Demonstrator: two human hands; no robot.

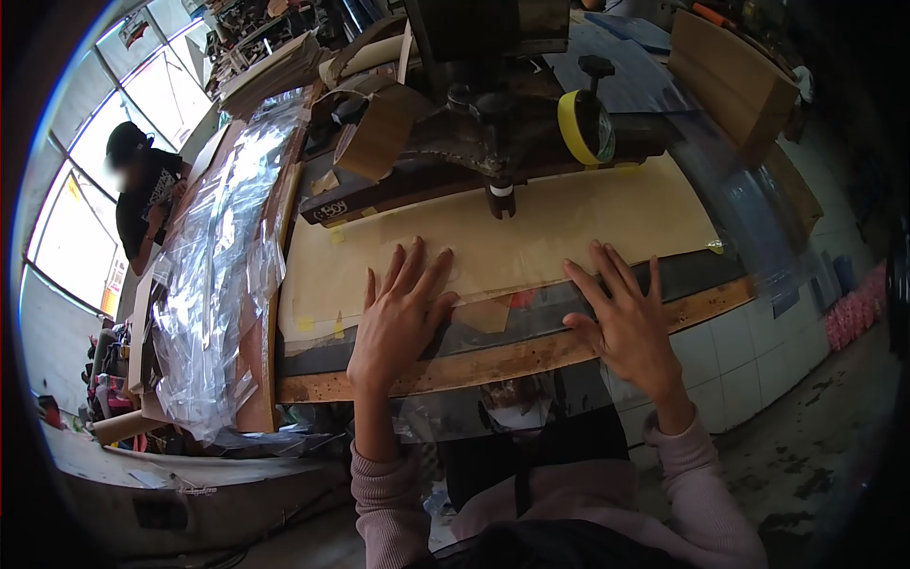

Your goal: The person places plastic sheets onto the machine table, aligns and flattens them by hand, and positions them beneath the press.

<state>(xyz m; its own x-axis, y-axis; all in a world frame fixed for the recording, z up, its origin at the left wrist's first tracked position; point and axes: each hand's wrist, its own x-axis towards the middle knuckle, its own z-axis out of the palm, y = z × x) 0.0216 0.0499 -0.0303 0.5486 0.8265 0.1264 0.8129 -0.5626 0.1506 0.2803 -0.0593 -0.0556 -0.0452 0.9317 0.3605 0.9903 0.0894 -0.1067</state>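
My left hand [398, 318] lies flat with fingers spread, its fingertips over the near edge of a cream-coloured sheet [588, 213]. To the right, my right hand [626, 327] rests palm down in the same way, fingers apart. Under both hands stretches a clear plastic sheet [441, 417], which hangs over the wooden front edge [512, 358] of the work surface. Just beyond my fingers, the dark bar [436, 180] of a press-like machine crosses above the cream sheet. A small brown piece [485, 315] shows between my hands, seemingly under the plastic.
Shiny clear plastic sheets [213, 256] are piled along the left side. A yellow tape roll [580, 128] hangs on the machine, and a cardboard piece [374, 137] juts out at its left. A cardboard box [730, 85] stands at the back right. Another person [147, 190] is at the far left.
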